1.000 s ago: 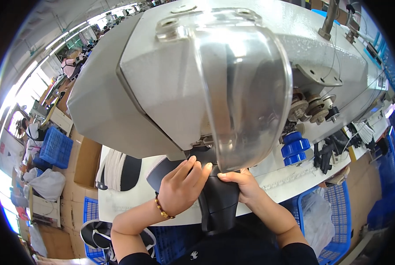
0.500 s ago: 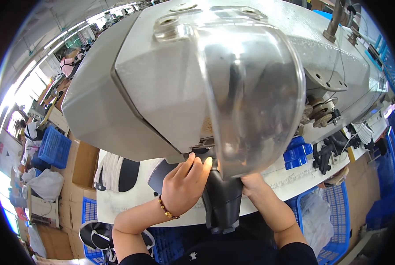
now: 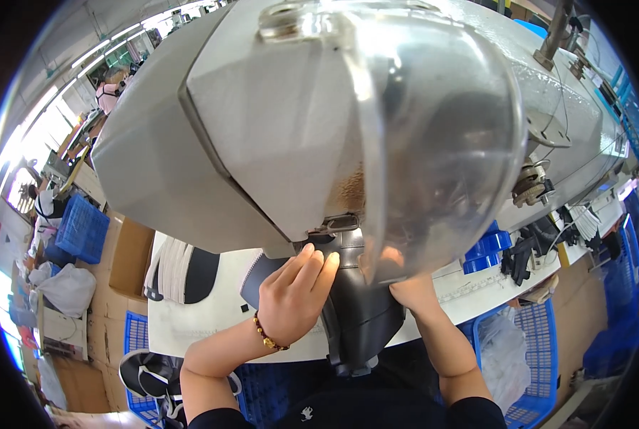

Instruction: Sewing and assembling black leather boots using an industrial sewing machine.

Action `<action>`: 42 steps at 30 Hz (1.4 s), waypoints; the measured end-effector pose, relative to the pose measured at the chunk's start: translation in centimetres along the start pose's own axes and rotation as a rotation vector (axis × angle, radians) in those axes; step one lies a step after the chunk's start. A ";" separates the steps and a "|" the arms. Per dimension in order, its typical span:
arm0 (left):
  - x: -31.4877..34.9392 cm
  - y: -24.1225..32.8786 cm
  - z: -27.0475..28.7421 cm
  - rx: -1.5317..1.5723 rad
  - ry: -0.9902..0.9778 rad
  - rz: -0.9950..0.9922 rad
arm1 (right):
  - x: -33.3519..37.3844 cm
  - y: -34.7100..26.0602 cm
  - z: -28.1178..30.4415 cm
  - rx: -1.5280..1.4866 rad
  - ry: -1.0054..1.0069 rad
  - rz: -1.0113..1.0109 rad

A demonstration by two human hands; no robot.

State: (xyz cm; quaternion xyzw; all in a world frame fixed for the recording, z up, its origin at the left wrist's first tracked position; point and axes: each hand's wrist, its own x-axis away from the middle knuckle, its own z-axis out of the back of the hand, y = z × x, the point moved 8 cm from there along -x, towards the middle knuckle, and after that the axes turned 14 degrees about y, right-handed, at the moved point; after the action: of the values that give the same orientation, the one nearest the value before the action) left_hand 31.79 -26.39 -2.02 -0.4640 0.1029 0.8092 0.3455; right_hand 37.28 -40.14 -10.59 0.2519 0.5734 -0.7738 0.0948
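Below the grey sewing machine head [image 3: 262, 129], my left hand [image 3: 294, 300] lies with its fingers stretched together, their tips by the machine's foot area; its thumb is hidden. Beside it, a dark piece with a pale edge [image 3: 260, 275] shows partly from under the head. Between my hands sits a smooth black curved part [image 3: 366, 314]; whether it is workpiece or machine, I cannot tell. My right hand [image 3: 412, 289] is at its right side, touching or very near it. Its fingers are mostly hidden, with a blurred bit showing through the clear guard [image 3: 448, 164].
Left on the white table [image 3: 226, 325] lies a stack of pale and black pieces [image 3: 180, 272]. A blue plastic part [image 3: 485, 249] and black scraps [image 3: 517, 261] lie on the right. Blue baskets [image 3: 541, 350] flank the table below. A person in pink [image 3: 107, 96] is far left.
The view has shifted, so the machine head and guard look larger. My left hand sits slightly further left, and more of the black part shows between my hands.
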 end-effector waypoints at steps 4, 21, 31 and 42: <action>-0.2 0.3 -0.6 -0.041 0.011 0.013 | -0.7 0.0 0.4 0.061 0.100 0.237; 0.2 -0.6 0.0 0.059 -0.268 0.120 | -2.3 -5.4 8.1 0.196 0.381 0.051; 0.2 -1.4 1.8 -0.024 0.189 -0.180 | 6.0 -5.8 -0.7 -0.287 -0.178 -0.246; 0.8 -0.8 1.2 0.002 0.027 -0.241 | 11.9 -0.3 -6.1 -1.112 -0.168 -1.101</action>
State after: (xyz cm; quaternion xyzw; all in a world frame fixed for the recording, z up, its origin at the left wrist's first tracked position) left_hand 31.25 -24.87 -1.88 -0.4836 0.0520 0.7552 0.4395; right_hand 28.68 -32.64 -17.54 -0.2120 0.9098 -0.3252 -0.1471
